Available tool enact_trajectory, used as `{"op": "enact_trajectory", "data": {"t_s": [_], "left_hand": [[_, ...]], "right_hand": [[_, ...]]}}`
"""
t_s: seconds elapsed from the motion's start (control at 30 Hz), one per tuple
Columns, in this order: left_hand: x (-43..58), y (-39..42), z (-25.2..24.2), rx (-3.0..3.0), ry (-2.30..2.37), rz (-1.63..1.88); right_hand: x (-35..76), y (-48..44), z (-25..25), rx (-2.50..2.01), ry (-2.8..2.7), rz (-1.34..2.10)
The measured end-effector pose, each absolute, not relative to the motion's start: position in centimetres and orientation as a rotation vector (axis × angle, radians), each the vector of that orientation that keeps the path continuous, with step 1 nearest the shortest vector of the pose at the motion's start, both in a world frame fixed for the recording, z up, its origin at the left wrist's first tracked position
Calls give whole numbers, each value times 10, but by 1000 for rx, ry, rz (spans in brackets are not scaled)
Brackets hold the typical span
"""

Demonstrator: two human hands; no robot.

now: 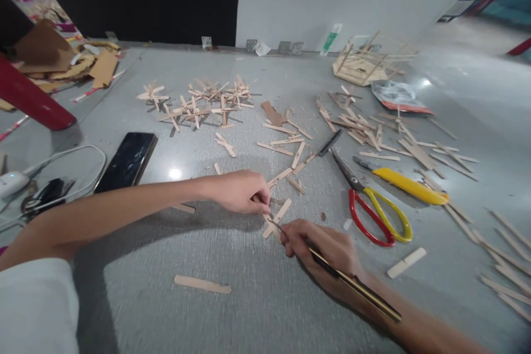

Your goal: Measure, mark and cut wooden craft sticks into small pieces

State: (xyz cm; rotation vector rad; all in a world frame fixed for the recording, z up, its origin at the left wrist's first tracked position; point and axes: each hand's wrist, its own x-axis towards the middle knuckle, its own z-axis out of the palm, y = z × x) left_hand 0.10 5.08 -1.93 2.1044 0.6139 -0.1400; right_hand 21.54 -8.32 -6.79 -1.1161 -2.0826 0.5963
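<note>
Pale wooden sticks form a small cross (284, 209) on the grey surface (149, 315), near the middle of the view and between the two hands. The left hand (244, 192) has its grip pinched at the far-left end of one stick; it seems to hold by that end so that the crossing stays uncovered and steady. The right hand (323, 246) has its grip closed around a gold and black tool (360, 290), held low like a pen, most likely for fine control. The tool's thin tip comes in at the crossing, though whether it touches the wood I cannot tell.

One stick of the cross has its long axis running from near left to far right, its far end pointing away from the person. The other slants from the left fingertips down towards the right hand, which partly covers that end. The cross appears to lie nearly flat.

Scissors (352, 181) and a yellow cutter (409, 185) lie to the right, probably for easy reach by the right hand; the scissors' handles face the person. Joined sticks (196, 112) sit in a cluster farther off to the left, apart from the loose sticks (360, 127) on the right, which looks like sorting. One single stick (202, 284) lies nearer the person, almost crosswise.
</note>
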Motion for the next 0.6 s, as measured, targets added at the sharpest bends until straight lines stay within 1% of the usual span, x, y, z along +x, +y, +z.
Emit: {"op": "enact_trajectory", "data": {"t_s": [0.4, 0.5, 0.6], "left_hand": [[1, 52, -22, 2105, 590, -128], [0, 52, -21, 2102, 582, -124], [0, 54, -21, 2086, 546, -128]], "right_hand": [[215, -81, -63, -1111, -2110, 696], [214, -81, -61, -1115, -2142, 662], [211, -78, -58, -1049, -2210, 524]]}}
